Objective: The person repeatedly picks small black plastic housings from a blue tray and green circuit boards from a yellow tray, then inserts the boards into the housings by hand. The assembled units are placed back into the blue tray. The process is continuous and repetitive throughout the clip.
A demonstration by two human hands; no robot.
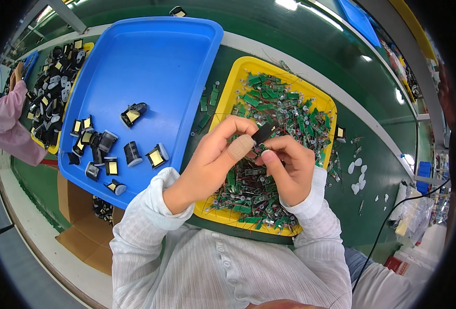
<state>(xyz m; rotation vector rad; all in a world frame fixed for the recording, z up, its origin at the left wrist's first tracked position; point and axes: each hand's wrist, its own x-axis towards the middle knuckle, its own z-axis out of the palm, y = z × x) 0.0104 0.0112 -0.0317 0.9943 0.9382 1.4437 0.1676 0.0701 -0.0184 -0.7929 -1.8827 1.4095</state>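
small black part (263, 133) sits pinched between both hands over the yellow tray (231, 87) of green circuit boards; left hand (215, 154) and right hand (289, 167) have fingers closed on it.

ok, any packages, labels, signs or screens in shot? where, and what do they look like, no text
No signs or screens.
Clear plastic bags: far right table edge, crumpled, transparent.
Red box: lower right under the bags, small, red with white patch.
Cardboard box: lower left below the blue tray, brown, flaps open.
Yellow labels: square patches on dark parts in that tray.
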